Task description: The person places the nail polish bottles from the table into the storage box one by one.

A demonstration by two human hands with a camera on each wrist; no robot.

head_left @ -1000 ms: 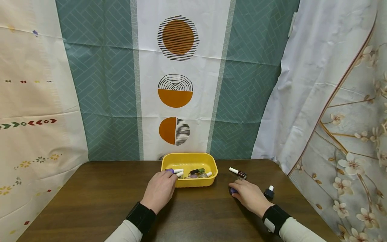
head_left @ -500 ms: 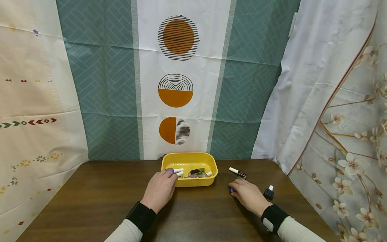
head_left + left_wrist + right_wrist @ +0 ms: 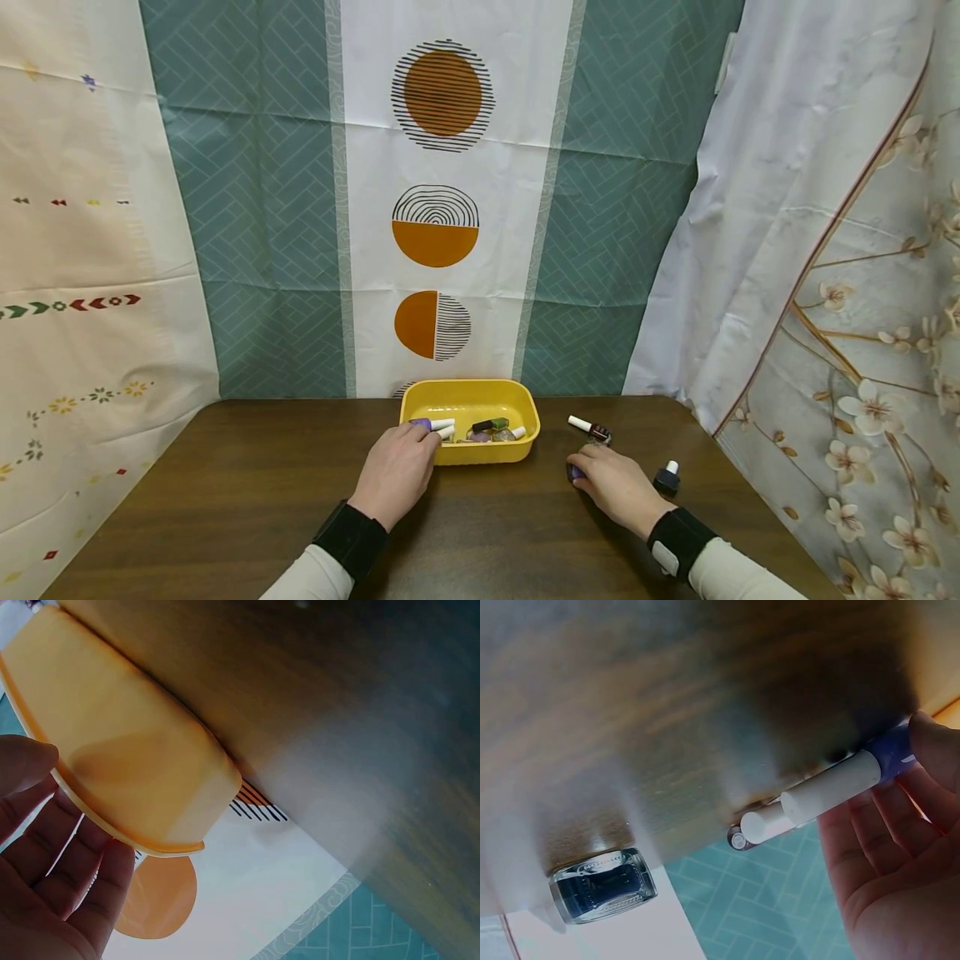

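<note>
My left hand (image 3: 397, 468) grips the near left rim of a yellow plastic basin (image 3: 480, 452). In the left wrist view the thumb lies against the basin's outer wall (image 3: 142, 735), with the fingers curled over its rim. At the right on the table, my right hand (image 3: 621, 487) pinches a purple nail polish bottle (image 3: 891, 754) between thumb and fingers. Its long white cap (image 3: 832, 787) points away from the palm in the right wrist view. Just beyond that hand lies a dark red nail polish bottle (image 3: 600, 432) with a white cap.
Several nail polish bottles lie in the basin, among them a green bottle (image 3: 498, 423) with a black cap and a purple one (image 3: 422, 423) by the left fingers. A dark navy nail polish bottle (image 3: 666, 481) stands right of the right hand. Curtains hang behind the brown table (image 3: 225, 483).
</note>
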